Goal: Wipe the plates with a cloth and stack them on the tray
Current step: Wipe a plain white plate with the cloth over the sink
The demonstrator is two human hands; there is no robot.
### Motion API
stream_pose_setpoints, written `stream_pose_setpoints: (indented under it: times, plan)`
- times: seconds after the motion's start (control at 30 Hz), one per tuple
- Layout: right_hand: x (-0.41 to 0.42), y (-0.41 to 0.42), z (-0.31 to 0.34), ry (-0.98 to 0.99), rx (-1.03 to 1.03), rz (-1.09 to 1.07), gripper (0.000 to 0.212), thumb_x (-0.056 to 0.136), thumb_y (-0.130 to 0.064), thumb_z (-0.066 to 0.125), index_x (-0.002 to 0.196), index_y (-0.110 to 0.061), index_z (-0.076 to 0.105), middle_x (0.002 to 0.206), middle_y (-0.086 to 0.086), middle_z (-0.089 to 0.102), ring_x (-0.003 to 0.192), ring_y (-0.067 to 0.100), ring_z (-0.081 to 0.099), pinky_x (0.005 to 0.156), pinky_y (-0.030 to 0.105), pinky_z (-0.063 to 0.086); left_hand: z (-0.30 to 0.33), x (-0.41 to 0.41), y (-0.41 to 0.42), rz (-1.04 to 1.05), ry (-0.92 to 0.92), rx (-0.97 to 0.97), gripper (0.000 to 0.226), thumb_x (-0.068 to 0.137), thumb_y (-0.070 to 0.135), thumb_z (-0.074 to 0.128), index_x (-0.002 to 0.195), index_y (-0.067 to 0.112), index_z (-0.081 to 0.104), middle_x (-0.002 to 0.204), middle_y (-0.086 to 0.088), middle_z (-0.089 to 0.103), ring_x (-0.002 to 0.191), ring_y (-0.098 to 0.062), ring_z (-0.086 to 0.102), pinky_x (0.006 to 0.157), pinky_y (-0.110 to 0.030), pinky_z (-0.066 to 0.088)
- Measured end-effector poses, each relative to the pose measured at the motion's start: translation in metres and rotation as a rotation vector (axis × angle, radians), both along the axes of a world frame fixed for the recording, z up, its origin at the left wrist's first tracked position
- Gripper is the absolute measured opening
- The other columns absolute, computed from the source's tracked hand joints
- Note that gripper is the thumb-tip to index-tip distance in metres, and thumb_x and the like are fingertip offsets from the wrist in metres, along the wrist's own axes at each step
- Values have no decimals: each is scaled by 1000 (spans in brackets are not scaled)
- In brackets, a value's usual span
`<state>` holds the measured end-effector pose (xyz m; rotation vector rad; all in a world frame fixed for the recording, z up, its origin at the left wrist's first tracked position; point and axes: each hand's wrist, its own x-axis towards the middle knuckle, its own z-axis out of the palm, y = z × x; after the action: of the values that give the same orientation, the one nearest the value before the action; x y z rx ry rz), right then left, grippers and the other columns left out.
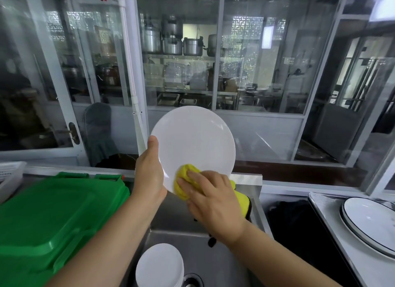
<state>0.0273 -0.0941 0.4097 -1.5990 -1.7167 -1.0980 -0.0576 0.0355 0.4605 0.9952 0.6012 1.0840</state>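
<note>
My left hand (149, 171) grips the left rim of a plain white plate (194, 141), thumb on its face, and holds it upright above the steel sink (171, 224). My right hand (213, 201) presses a bunched yellow cloth (183, 179) against the lower part of the plate's face; the cloth's tail hangs behind the hand. A stack of white plates (160, 265) sits in the sink below. On the right, a metal tray (329, 218) carries dark-rimmed white plates (372, 220).
A green plastic bin lid (49, 218) fills the left side beside the sink. A white basket (10, 175) stands at far left. A glass partition (181, 73) with shelves of pots behind it rises straight ahead. The sink drain (192, 282) lies by the plate stack.
</note>
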Motion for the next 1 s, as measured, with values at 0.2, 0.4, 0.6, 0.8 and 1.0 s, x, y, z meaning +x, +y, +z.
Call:
stream_pose_setpoints:
  times: [0.2,0.4,0.6,0.8,1.0]
  plan:
    - [51,-21,15,154,153,-129,32,86,-14,50,111,-13,70,121,6,58,96,27,43,82,36,38,0,-12,0,9,-3,15,36,93,56,46,82,28,65,71,15,73,61,-7,70,44,-25,53]
    - [52,-21,51,1126,298,62,20,97,-18,49,108,-23,66,110,1,56,104,16,52,85,8,36,-8,-15,1,48,19,11,37,94,56,43,84,29,65,75,14,74,64,-7,70,49,-25,54]
    - [36,-22,58,1599,68,366,19,81,-24,71,94,-37,68,91,-4,72,82,17,70,64,31,58,-10,-12,5,26,33,24,38,93,59,41,86,29,62,70,17,72,61,-5,69,46,-22,52]
    - [30,-24,59,1636,96,481,27,84,-7,66,91,-33,72,91,2,74,82,22,71,65,33,58,-10,-7,13,42,329,160,39,96,52,42,120,25,54,105,4,64,91,-16,61,74,-31,49]
    - [14,-12,47,1092,281,128,37,83,-8,66,91,-44,63,81,-20,67,76,-5,60,64,6,44,-12,0,-23,-134,231,301,9,92,30,60,101,29,62,104,6,67,83,3,65,63,-14,49]
